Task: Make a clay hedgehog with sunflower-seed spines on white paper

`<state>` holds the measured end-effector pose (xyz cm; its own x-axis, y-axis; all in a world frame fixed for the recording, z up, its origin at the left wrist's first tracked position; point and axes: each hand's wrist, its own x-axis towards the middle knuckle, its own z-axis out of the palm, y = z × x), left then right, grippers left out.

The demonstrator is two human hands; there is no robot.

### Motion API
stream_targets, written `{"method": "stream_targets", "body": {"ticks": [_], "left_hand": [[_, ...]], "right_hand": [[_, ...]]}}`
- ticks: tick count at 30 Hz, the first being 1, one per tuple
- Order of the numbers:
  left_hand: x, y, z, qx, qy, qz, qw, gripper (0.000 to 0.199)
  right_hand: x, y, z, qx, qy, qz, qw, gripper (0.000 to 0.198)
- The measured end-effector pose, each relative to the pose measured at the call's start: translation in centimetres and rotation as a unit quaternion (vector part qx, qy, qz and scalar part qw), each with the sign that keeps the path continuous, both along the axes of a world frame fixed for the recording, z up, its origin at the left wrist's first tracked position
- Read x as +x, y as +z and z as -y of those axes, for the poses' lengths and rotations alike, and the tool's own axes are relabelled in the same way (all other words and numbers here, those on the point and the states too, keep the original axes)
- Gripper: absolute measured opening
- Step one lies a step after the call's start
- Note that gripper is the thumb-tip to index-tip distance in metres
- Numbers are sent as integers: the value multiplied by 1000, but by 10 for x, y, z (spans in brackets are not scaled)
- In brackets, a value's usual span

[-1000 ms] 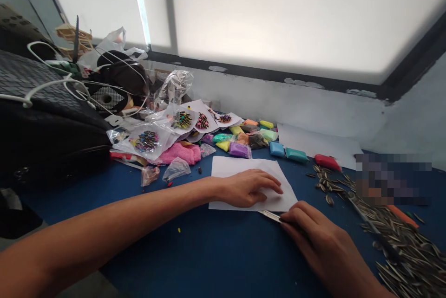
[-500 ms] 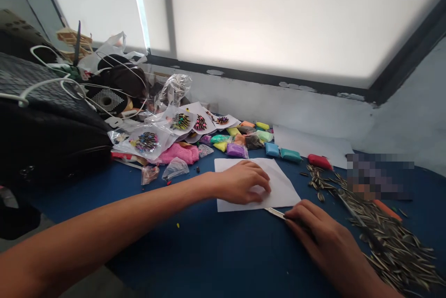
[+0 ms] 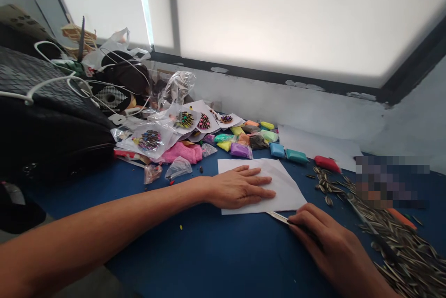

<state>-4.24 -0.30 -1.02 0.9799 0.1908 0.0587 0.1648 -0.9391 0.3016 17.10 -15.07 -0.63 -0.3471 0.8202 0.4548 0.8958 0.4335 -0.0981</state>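
A sheet of white paper [image 3: 287, 186] lies flat on the blue table, slightly creased towards its right side. My left hand [image 3: 242, 187] rests palm down on the paper, fingers spread and stretched out, holding nothing. At the near edge of the sheet, my right hand [image 3: 325, 237] is closed around a utility knife [image 3: 278, 217]. Its slim metal blade points left with the tip touching or just under the paper's edge. The knife's handle is mostly hidden in my fingers.
Striped sunflower seeds [image 3: 406, 247] are piled at the right. Coloured packets of clay [image 3: 296, 156] line the back. White papers bearing painted seed clusters [image 3: 149, 140] and a pink cloth [image 3: 181, 152] lie at the left, near a black bag [image 3: 52, 135]. The wall closes off the back.
My left hand has flattened on the paper, its curled fingers now stretched out and spread. My right hand keeps the knife at the paper's near edge. The view has shifted slightly.
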Motion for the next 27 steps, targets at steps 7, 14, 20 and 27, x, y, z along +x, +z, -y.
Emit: {"method": "stream_targets", "body": {"ticks": [7,14,20,27], "left_hand": [[0,0,-1,1,3,-7,1000,46],[0,-1,-1,-7,1,0,1000,46],[0,-2,-1,3,-1,4,1000,46],[0,-1,-1,9,0,-5,1000,47]], "right_hand": [[-6,2,-3,18,14,6,1000,23],[-9,0,-4,32,21,16,999,22],[-13,-1,-4,19,32,15,999,21],[-20,-2,-8,-2,33,4,999,21]]}}
